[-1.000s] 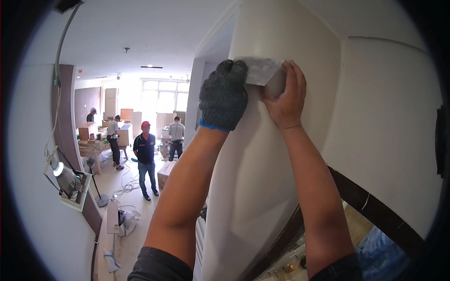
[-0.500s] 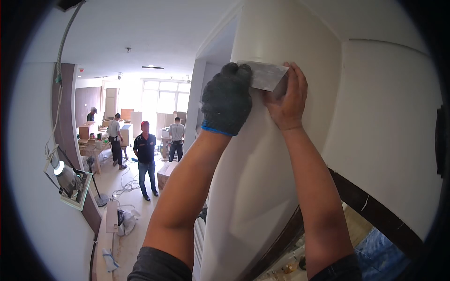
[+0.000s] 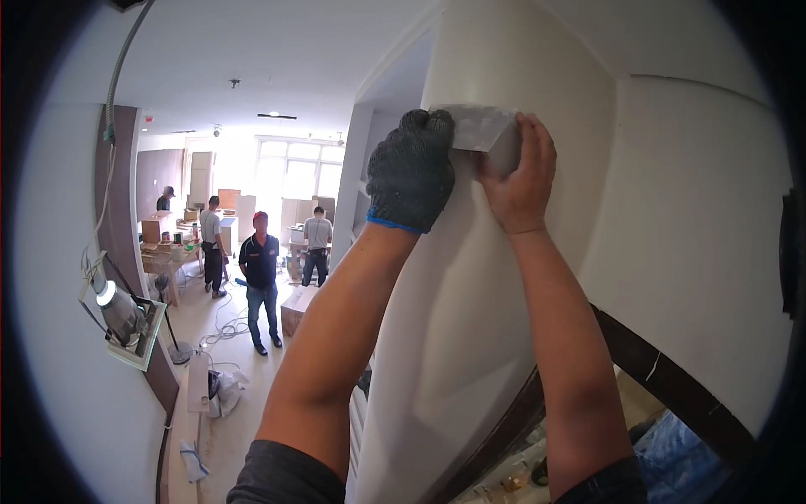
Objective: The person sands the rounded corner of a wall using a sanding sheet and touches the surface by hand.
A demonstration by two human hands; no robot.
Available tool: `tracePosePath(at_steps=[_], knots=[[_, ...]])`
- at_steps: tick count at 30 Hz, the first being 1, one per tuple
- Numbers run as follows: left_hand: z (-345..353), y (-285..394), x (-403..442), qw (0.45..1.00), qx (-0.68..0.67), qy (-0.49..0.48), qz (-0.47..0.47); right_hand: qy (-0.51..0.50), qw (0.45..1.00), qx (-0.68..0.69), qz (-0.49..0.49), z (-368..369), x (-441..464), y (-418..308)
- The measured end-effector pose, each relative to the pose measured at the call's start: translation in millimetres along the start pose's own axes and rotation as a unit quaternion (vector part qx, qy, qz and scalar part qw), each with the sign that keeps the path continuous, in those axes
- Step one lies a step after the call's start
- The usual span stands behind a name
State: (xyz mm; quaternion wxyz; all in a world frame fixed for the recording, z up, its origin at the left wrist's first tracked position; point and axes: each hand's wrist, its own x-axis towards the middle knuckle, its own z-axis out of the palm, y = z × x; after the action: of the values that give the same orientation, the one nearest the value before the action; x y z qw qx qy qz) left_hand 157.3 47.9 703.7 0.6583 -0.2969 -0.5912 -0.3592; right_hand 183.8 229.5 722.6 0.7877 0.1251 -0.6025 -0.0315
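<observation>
Both hands are raised against a pale curved wall panel [image 3: 470, 294]. Between them is a flat grey sanding block [image 3: 483, 128], its face dusted white, pressed to the panel's upper part. My left hand [image 3: 411, 172], in a black knit glove with a blue cuff, has its fingers curled over the block's left end. My right hand [image 3: 522, 181] is bare and grips the right end, fingers along the side and thumb underneath. The block's far face and part of its left end are hidden.
A lit work lamp [image 3: 122, 315] hangs on the left wall. Several people, one in a red cap [image 3: 260, 273], stand in the room behind, near workbenches [image 3: 172, 252]. Cables [image 3: 227, 328] and a plastic bag [image 3: 225, 395] lie on the floor. A dark curved edge [image 3: 672, 382] runs at lower right.
The sanding block has shifted slightly upward on the panel and its face is angled a little differently. Both hands keep their hold. The view has moved slightly.
</observation>
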Motion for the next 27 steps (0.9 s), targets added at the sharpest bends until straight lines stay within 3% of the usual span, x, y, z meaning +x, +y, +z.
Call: tracePosePath(at_steps=[27], knots=[[5, -18, 0, 0.999, -0.03, 0.01, -0.023, -0.016, 1.0, 0.02, 0.016, -5, 2, -6]])
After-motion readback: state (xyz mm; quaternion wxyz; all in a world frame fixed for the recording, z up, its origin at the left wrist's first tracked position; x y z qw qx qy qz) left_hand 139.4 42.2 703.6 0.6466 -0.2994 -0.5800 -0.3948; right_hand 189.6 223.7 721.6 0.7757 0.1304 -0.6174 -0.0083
